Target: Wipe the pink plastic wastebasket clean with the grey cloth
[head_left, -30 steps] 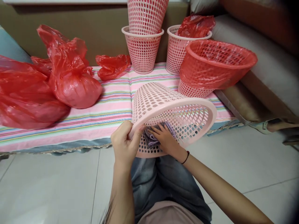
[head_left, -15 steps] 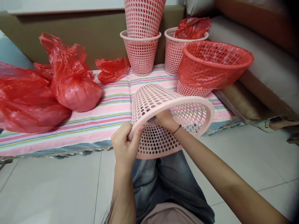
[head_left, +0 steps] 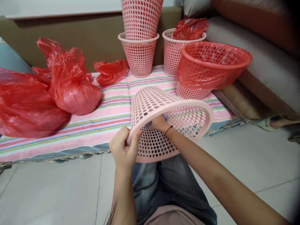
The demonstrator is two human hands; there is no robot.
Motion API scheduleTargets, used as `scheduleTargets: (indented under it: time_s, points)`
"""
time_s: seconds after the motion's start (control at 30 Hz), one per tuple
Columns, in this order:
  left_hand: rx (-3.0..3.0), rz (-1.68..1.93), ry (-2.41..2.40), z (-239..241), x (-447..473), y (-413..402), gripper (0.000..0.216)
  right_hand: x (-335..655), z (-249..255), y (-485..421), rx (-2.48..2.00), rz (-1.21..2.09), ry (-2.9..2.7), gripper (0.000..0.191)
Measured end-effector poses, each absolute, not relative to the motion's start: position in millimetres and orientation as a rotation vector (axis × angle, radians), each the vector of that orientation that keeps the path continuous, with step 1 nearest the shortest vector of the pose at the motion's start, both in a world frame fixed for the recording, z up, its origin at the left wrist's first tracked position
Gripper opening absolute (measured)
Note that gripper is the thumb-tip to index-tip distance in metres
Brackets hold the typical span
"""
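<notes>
A pink perforated plastic wastebasket [head_left: 152,98] lies tilted on its side above my knees, its mouth facing me and to the right. The fingers of my left hand [head_left: 124,148] are closed around the left part of its rim, thumb on the inside. My right hand [head_left: 160,123], with a dark band at the wrist, reaches through the mouth. It is closed on a greyish-blue cloth [head_left: 148,124] against the inner wall. Only bits of the cloth show around the hand, and the fingertips are partly hidden.
Behind stand stacked pink baskets [head_left: 140,57], a basket holding a red bag [head_left: 191,28] and a basket lined with red plastic [head_left: 206,75]. Red plastic bags [head_left: 77,97] rest at left on the striped seat cover [head_left: 112,117]. Grey cushions [head_left: 248,62] rise at right.
My right hand has moved slightly left inside the basket, and more of the cloth shows beside it. My left hand keeps its hold on the rim. The view has shifted a little.
</notes>
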State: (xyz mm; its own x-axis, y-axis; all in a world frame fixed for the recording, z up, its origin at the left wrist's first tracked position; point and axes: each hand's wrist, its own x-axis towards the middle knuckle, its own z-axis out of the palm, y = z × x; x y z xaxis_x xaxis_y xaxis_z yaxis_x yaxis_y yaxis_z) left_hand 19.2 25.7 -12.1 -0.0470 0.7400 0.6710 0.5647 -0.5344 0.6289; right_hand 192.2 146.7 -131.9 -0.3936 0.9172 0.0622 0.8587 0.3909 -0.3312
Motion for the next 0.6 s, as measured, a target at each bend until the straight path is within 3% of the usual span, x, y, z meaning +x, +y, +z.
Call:
scheduleTargets:
  time_s: [0.17,0.27,0.6]
  points:
    - [2.025,1.645,1.437,-11,17,23,0.045,193,-119,95,-1.601,0.433,-2.449,0.054]
    - [2.009,1.654,1.452,-12,17,22,0.045,195,-112,45,-1.6,0.488,-2.469,0.063]
    - [1.852,1.677,1.565,-3,20,23,0.043,212,-63,-75,-1.543,1.125,-2.293,0.083]
